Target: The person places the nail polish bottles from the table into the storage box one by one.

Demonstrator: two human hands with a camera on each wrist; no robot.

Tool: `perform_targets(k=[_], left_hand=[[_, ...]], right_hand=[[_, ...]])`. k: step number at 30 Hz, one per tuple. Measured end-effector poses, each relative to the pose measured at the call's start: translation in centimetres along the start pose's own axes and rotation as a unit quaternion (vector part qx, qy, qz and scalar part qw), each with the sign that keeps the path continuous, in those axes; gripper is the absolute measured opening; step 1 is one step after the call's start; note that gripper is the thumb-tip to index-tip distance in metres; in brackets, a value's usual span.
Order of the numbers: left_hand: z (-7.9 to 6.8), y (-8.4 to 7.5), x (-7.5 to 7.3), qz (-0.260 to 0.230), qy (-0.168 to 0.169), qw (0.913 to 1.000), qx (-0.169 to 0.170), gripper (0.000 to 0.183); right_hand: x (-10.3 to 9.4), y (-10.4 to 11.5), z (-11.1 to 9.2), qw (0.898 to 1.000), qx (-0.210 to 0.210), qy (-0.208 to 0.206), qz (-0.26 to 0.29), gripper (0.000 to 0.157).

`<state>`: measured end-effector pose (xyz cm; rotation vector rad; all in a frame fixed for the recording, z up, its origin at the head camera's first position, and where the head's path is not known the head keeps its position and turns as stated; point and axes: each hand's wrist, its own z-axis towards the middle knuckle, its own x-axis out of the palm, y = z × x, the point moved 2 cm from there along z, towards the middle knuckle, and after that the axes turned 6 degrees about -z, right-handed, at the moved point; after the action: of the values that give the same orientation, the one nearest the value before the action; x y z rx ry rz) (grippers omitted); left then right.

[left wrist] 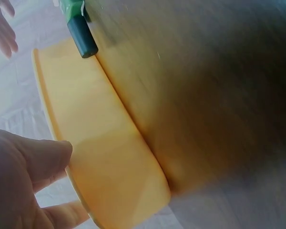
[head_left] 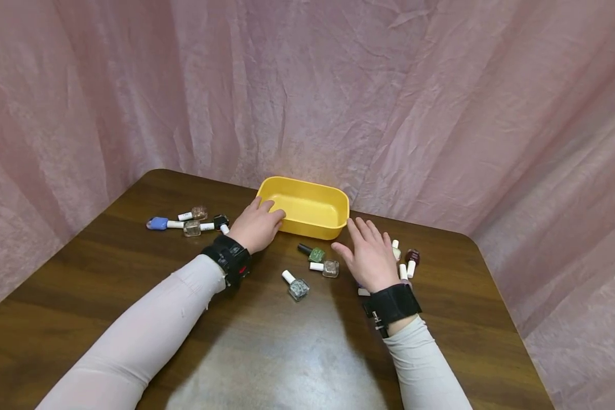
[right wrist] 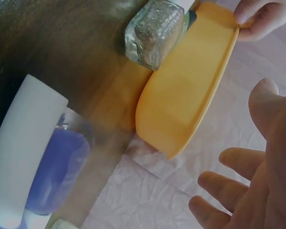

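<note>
A shallow yellow plastic tub stands at the table's back edge, its inside bare in the head view. My left hand grips its left front corner, the thumb at the rim and other fingers reaching past it. Fingers spread, my right hand hovers by the tub's right front corner and holds nothing. Between the hands lie a green nail polish bottle with a black cap, a glittery bottle and a grey speckled bottle, both white-capped. A purple bottle lies below the right hand, mostly hidden in the head view.
Left of the tub lie several more polish bottles, among them a blue one and a clear one. A dark red bottle lies right of my right hand. A pink curtain hangs behind the brown wooden table.
</note>
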<state>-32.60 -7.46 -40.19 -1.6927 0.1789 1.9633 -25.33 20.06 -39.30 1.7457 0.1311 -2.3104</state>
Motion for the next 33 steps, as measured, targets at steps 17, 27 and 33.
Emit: perform_targets(k=[17, 27, 33], left_hand=[[0.4, -3.8, -0.6, 0.014, 0.011, 0.9996, 0.022, 0.035], [1.3, -5.2, -0.7, 0.020, 0.016, 0.9994, 0.026, 0.039], [1.5, -5.1, -0.7, 0.019, 0.018, 0.9995, 0.018, 0.041]], right_hand=[[-0.6, -0.4, 1.5, 0.999, -0.039, 0.029, -0.016, 0.076], [-1.2, -1.5, 2.5, 0.998, -0.049, 0.026, -0.018, 0.067], [-1.0, -2.0, 3.0, 0.997, -0.076, -0.004, -0.010, 0.044]])
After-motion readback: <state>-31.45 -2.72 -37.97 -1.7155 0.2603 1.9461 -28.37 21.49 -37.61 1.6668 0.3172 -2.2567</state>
